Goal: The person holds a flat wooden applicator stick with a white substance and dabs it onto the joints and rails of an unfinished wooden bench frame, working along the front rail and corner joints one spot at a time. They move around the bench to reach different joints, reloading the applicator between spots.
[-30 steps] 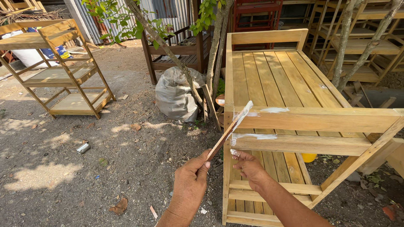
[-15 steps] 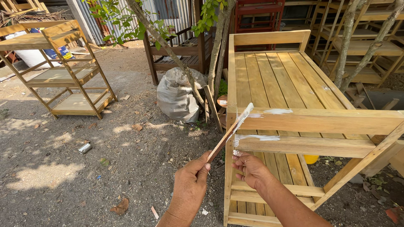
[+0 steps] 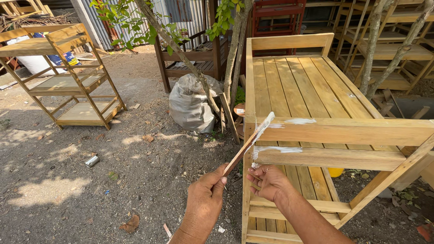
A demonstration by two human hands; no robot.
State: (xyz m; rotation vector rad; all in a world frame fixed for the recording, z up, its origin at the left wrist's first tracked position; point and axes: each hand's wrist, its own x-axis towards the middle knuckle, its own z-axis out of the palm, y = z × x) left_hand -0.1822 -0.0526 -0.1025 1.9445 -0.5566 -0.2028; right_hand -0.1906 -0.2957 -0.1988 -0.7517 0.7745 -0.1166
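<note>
wooden stick (image 3: 247,144) held against bed frame (image 3: 316,131), lower centre of frame.

the left hand (image 3: 205,196) is closed around the stick's lower end; the white-coated tip is laid on the frame's corner post. the right hand (image 3: 266,180) is curled shut just beside the post, below a white-smeared rail; contents cannot be told. a grey sack (image 3: 192,104), tied shut, is seen left of centre by a tree trunk (image 3: 233,58).

L. hand (image 3: 204,193) was low centre, near edge of view, forearm rising from bottom; fingers curled shut, thumb up, knuckles toward left. R. hand (image 3: 267,181) sat just right of it, slightly farther, loosely fisted, fingers tucked in. R. forearm ran back to bottom right. Hands close, not touching.
</note>
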